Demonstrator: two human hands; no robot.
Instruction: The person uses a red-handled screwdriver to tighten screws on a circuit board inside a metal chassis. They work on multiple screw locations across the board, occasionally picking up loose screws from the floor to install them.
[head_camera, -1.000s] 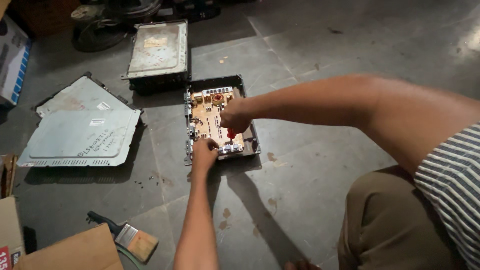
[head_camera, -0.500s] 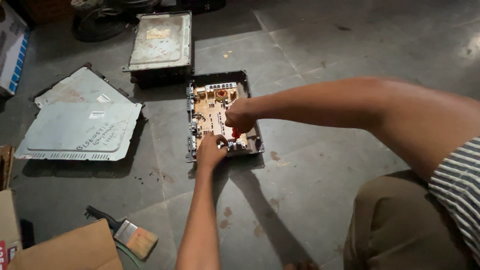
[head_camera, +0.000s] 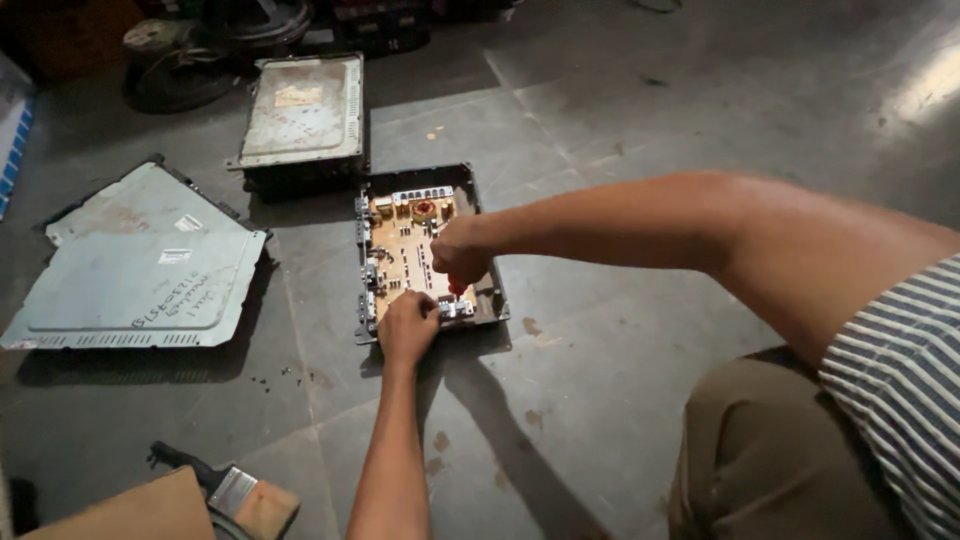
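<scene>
An open black tray-like case (head_camera: 482, 238) lies on the tiled floor with a tan circuit board (head_camera: 402, 252) inside. My left hand (head_camera: 408, 328) rests closed on the near edge of the case, pressing on the board's front connector strip. My right hand (head_camera: 460, 252) is closed around a red-handled screwdriver (head_camera: 456, 287), whose tip points down onto the board near its front right corner. My right arm reaches in from the right.
Two flat grey metal covers (head_camera: 140, 285) lie to the left. A closed metal unit (head_camera: 300, 120) sits behind the case. A paintbrush (head_camera: 228, 487) and a piece of cardboard (head_camera: 120, 510) lie at the bottom left. Dark clutter lines the back.
The view has shifted slightly. Both hands stay on the board in the same places, the right hand still working the screwdriver.
</scene>
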